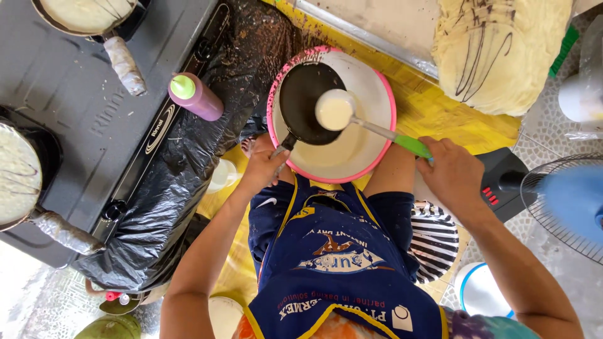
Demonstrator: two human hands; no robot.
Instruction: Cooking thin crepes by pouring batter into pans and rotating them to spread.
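Observation:
My left hand (262, 168) grips the handle of a small black pan (304, 103), held tilted over a pink-rimmed basin (383, 88) of pale batter. My right hand (453, 174) holds the green handle of a ladle (335, 110) whose bowl is full of batter and hovers over the pan's right edge. The basin sits on the floor between my knees, above my blue apron (333, 263).
A black two-burner stove (81, 107) at left carries two pans of batter (85, 12) (19, 172). A purple squeeze bottle with green cap (195, 95) lies on black plastic sheeting (169, 188). A stack of thin pale crepes (502, 50) sits top right; a fan (565, 201) stands right.

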